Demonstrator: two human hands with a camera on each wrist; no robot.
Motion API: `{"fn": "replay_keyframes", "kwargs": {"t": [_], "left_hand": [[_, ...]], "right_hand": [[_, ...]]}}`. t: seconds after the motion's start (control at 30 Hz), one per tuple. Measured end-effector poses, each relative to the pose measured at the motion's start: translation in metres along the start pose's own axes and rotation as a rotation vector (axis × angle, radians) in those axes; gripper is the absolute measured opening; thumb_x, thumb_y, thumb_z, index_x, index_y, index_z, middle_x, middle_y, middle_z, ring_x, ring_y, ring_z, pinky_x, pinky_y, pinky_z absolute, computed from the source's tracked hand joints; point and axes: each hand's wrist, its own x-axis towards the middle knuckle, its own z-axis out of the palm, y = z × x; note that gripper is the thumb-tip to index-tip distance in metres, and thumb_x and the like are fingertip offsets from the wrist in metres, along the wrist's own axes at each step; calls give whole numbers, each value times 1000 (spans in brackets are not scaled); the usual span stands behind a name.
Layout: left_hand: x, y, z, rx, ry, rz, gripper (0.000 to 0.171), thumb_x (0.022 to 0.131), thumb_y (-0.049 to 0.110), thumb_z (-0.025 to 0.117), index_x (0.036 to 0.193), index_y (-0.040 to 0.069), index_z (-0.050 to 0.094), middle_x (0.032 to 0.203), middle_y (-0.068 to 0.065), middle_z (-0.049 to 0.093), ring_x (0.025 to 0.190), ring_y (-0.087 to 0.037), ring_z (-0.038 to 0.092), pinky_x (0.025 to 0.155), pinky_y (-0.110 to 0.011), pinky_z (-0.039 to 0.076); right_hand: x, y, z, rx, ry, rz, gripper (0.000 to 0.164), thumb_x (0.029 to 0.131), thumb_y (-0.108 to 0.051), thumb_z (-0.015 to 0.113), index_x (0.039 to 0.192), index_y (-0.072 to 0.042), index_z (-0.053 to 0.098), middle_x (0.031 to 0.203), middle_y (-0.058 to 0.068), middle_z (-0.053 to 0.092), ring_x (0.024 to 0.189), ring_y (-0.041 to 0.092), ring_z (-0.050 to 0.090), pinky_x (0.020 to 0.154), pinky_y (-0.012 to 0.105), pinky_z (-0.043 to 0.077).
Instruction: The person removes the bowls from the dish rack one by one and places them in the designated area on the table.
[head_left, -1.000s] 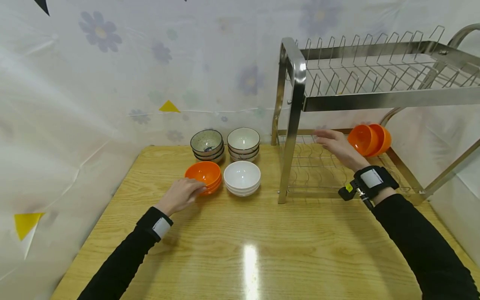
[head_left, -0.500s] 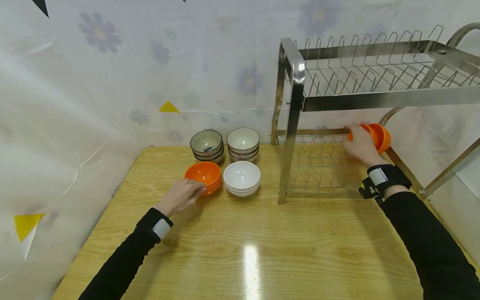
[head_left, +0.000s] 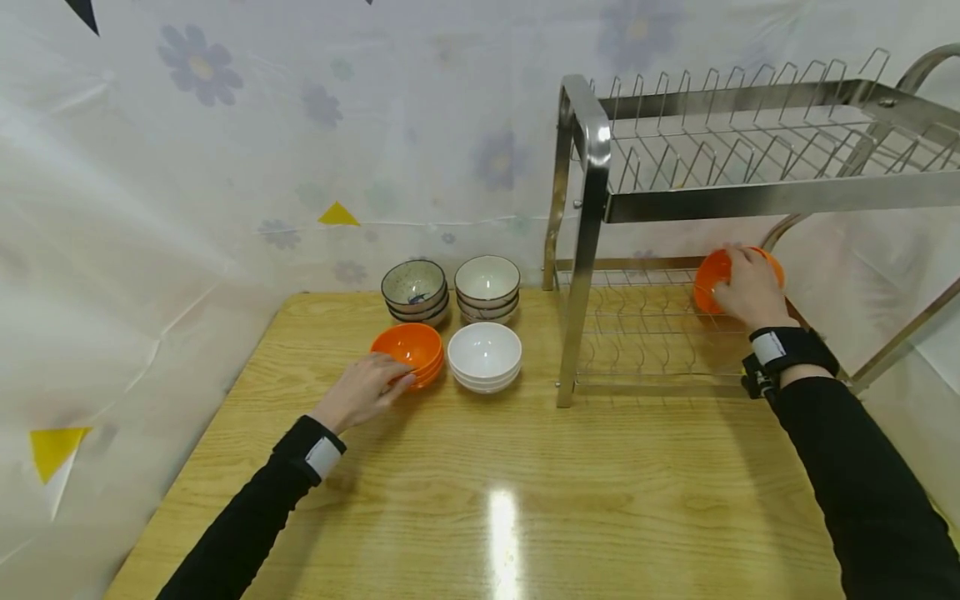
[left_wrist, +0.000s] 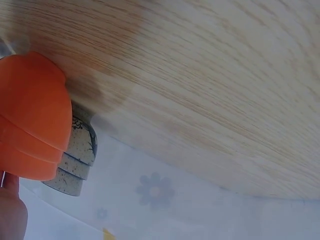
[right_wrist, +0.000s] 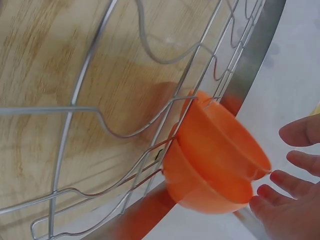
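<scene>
My left hand (head_left: 363, 392) is at the near left side of a stack of orange bowls (head_left: 408, 346), its fingers by the rim and the thumb spread apart. In the left wrist view, the orange bowls (left_wrist: 35, 115) fill the left side, with part of a finger (left_wrist: 11, 210) at their rim. My right hand (head_left: 748, 287) reaches to two orange bowls (head_left: 711, 279) standing tilted on the rack's lower tier. The right wrist view shows these orange bowls (right_wrist: 210, 150) leaning together, with the right hand's fingers (right_wrist: 295, 185) spread and the nearest fingertips close to the rims; contact is unclear.
White bowls (head_left: 484, 354) are stacked beside the orange stack. Behind are speckled grey bowls (head_left: 414, 287) and dark-rimmed pale bowls (head_left: 487, 283). A two-tier metal dish rack (head_left: 592, 167) stands at the right of the wooden table (head_left: 570, 492), its upper tier above the right hand.
My right hand has moved rightward from beside the two racked bowls to over them. The left hand stays at the orange stack, its thumb now farther from the fingers.
</scene>
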Motion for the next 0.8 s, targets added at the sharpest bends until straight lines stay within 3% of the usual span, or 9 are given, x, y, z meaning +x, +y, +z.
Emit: {"fn": "replay_keyframes", "kwargs": {"t": [0.17, 0.37, 0.67, 0.8], "left_hand": [[0, 0, -1, -1, 6, -9, 31, 102, 25, 60, 125, 7, 71, 122, -12, 73, 117, -35, 67, 110, -54, 49], [2, 5, -3, -8, 46, 3, 33, 101, 23, 61, 130, 9, 67, 129, -12, 70, 123, -35, 64, 113, -53, 46], [4, 7, -5, -4, 48, 26, 33, 101, 21, 60, 131, 8, 66, 131, -11, 69, 126, -34, 62, 115, -51, 45], [3, 7, -5, -9, 54, 25, 33, 101, 20, 61, 131, 8, 66, 131, -12, 69, 126, -34, 62, 115, -51, 45]], "right_hand": [[5, 8, 0, -17, 2, -13, 65, 85, -2, 44, 145, 20, 32, 142, 46, 35, 127, 62, 34, 112, 73, 28], [11, 13, 2, -23, 22, 5, 64, 82, 2, 48, 140, 24, 33, 135, 46, 38, 123, 61, 36, 112, 72, 29], [21, 11, 0, -72, -101, 86, 70, 85, 2, 52, 146, 22, 23, 144, 46, 29, 127, 62, 32, 114, 74, 28], [26, 11, 3, -103, -113, 92, 69, 85, 4, 54, 144, 23, 24, 142, 46, 31, 125, 62, 34, 113, 73, 29]]}}
